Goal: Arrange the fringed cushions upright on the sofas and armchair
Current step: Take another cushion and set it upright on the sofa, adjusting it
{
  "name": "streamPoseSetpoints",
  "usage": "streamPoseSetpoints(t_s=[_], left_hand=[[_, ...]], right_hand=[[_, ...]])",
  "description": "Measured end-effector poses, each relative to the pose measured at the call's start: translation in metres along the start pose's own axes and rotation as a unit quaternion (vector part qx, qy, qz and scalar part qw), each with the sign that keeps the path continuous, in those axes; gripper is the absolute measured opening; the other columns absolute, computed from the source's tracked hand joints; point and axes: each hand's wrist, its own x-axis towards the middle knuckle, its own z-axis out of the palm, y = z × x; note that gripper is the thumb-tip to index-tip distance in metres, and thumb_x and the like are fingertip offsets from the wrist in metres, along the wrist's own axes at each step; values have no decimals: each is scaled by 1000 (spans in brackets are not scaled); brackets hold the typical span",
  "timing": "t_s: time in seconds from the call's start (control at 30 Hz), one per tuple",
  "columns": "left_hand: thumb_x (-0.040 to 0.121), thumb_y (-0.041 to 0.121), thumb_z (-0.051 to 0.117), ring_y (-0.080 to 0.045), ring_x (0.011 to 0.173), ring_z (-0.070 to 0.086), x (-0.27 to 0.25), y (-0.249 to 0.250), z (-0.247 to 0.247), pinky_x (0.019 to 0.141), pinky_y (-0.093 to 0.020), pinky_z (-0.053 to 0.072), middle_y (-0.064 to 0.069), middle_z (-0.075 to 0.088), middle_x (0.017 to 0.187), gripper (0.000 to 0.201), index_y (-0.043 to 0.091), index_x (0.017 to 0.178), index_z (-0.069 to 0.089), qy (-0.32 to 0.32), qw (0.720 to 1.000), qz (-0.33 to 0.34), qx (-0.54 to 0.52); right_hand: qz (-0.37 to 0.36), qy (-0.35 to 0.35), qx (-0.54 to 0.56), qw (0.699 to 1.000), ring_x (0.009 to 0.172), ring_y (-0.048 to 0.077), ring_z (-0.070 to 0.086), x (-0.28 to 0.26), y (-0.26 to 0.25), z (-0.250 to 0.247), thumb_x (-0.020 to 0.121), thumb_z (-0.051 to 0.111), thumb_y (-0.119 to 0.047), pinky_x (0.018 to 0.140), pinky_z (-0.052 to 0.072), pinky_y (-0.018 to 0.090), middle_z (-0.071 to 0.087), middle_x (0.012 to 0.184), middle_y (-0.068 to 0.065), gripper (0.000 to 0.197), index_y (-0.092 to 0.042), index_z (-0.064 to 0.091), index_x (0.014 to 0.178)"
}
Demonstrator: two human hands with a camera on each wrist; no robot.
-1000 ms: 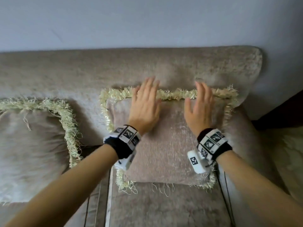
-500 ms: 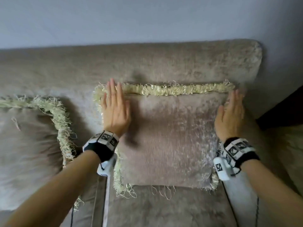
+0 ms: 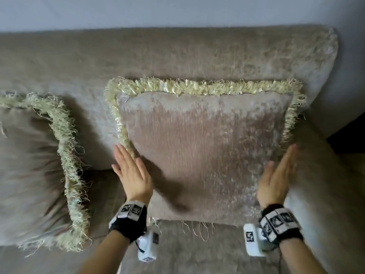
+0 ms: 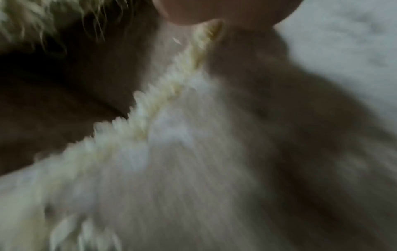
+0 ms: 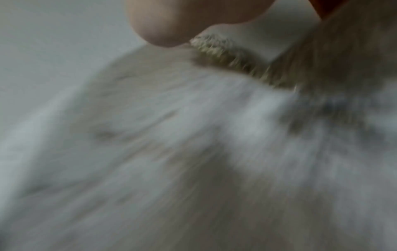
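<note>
A beige cushion [image 3: 203,151] with pale yellow fringe stands upright against the sofa backrest [image 3: 177,56]. My left hand [image 3: 132,173] lies flat with straight fingers along the cushion's lower left edge. At the lower right edge, between cushion and sofa arm, my right hand [image 3: 278,173] is flat too. Neither hand grips anything. A second fringed cushion [image 3: 33,171] leans at the left. Both wrist views are blurred: the left shows the fringe [image 4: 150,115] running across fabric, the right shows a fringe strip [image 5: 227,56] past the palm.
The sofa seat [image 3: 187,250] runs along the bottom of the head view. The padded sofa arm [image 3: 325,194] rises right of the cushion. A grey wall [image 3: 177,10] stands behind the backrest, and a dark gap [image 3: 347,135] shows at the far right.
Both hands have slid from the cushion's top edge outward and down its sides to the lower corners. The cushion now stands squarer against the backrest.
</note>
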Motion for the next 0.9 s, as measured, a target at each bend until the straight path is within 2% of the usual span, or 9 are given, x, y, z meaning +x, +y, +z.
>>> streamPoseSetpoints(t_s=[0.07,0.17,0.3,0.4,0.5,0.57,0.67,0.8,0.9], left_hand=[[104,33,17,-14,151,0,-57,15,18,121,-41,-2,2,-3,164,58,18,156,-4,-18,996,-49,-71],[101,46,15,-23,150,11,-85,6,56,121,-39,3,-3,7,163,62,20,156,1,-44,946,-285,-146],[104,31,20,-29,147,20,-36,-76,74,121,-41,11,-17,24,158,55,3,151,25,-204,921,-328,-53],[102,28,41,-40,130,46,-9,-123,30,101,-35,42,-26,48,139,49,-4,137,47,-318,875,-363,-42],[102,22,34,-43,124,50,10,-128,-16,99,-35,43,-30,51,135,47,-10,132,50,-277,877,-393,8],[102,24,33,-42,123,50,28,-99,-33,102,-39,42,-29,52,135,47,-8,133,48,-240,894,-378,9],[101,20,36,-40,128,46,55,-24,-52,103,-38,40,-26,48,139,45,-4,139,43,-202,926,-315,-44],[99,28,37,-37,134,41,96,76,-76,111,-43,35,-19,39,149,56,5,150,28,-140,944,-264,-137],[95,28,40,-35,133,40,125,139,-96,111,-46,35,-18,30,151,56,7,147,31,-133,958,-198,-157]], right_hand=[[14,-30,32,999,145,12,7,-60,-27,21,98,32,-26,120,5,33,-1,160,-4,65,-13,1,154],[87,-55,55,993,148,15,3,-88,-19,55,95,21,-45,121,3,37,-5,161,0,70,-14,0,154],[222,-95,57,969,148,26,11,-32,46,53,90,9,-62,119,12,50,2,162,3,73,-27,1,153],[401,-204,168,877,136,32,37,-16,59,20,90,16,-71,111,27,45,32,153,11,78,-21,27,150],[394,-177,197,880,107,22,55,-6,57,-10,67,34,-90,96,39,38,44,133,1,92,-25,43,131],[417,-187,213,863,133,25,40,3,47,-23,64,32,-91,112,28,42,37,146,-2,108,-22,32,147],[460,-189,284,820,125,23,46,16,-2,-49,93,23,-65,107,33,36,50,132,11,65,-27,30,145],[471,-204,374,772,126,16,46,52,-52,-81,89,34,-64,105,40,26,47,134,7,59,-30,43,135],[470,-226,434,735,136,23,34,83,-64,-107,87,37,-65,114,22,45,32,152,10,76,-22,27,149]])
